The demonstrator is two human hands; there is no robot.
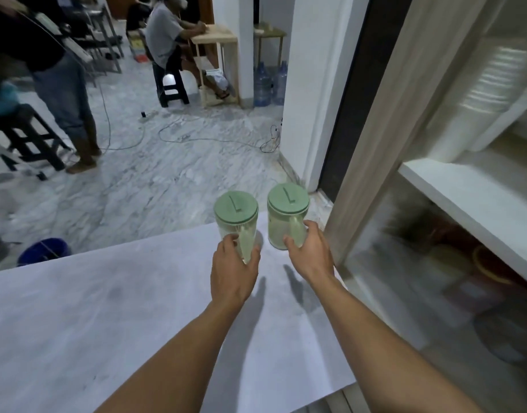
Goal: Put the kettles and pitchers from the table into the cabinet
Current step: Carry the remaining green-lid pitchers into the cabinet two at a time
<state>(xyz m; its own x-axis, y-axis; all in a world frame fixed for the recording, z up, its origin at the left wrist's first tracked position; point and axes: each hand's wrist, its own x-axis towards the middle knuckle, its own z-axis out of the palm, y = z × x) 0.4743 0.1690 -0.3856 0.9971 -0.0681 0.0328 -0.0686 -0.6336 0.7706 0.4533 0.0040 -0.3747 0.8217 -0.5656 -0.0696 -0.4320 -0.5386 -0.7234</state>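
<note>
- The left hand (234,271) wraps its grip around the left pitcher (237,225), fingers curled on the clear body low down, thumb on the near side.
- The right hand (311,253) is at the right pitcher (287,217), fingers hooked at its handle and thumb pressed to the body; the grip looks clenched on it.
- Both pitchers stand upright near the far right corner of the worktop (107,317), just beside each other but apart, with a narrow gap between them.
- Each pitcher is clear-walled with a pale green round lid (a raised tab shows on each lid top).
- Whether either pitcher is lifted off the worktop or resting on it cannot be told; dark shadows of the arms fall on the surface below the hands.
- The cabinet (452,204) is open at the right, close to the worktop edge; a white shelf (470,210) crosses it, blurred stacked white ware sits above, and dim round shapes lie in the lower part.
- Beyond the worktop lies a marble floor (172,174) with loose cables, a blue bucket (44,251) near the worktop's left edge, and people further back.
</note>
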